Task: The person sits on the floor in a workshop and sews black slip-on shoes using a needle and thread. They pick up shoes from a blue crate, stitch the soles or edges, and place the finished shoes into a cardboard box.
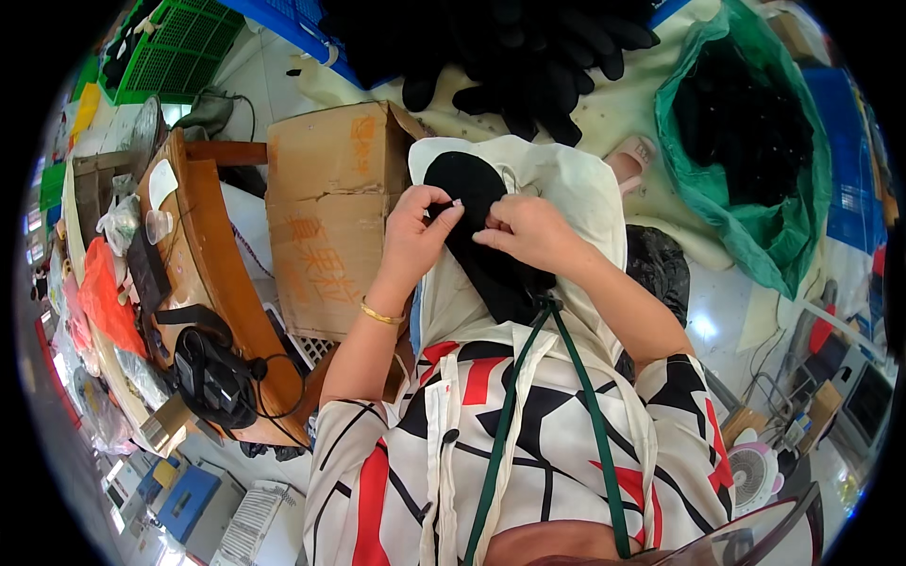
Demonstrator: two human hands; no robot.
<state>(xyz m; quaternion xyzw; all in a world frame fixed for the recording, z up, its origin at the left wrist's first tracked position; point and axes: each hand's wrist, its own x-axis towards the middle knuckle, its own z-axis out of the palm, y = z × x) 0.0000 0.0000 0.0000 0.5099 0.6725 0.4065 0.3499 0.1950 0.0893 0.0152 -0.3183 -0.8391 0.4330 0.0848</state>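
Toward twelve o'clock, the left hand [415,231] pinches the black fabric [462,176]; whether the right hand [530,229], fingers curled, grips it, I cannot tell. Keep it taut.

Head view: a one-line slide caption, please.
Left hand and right hand at a black fabric piece over white cloth, cardboard box to the left.

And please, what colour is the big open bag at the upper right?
The bag is green, best seen in the head view.
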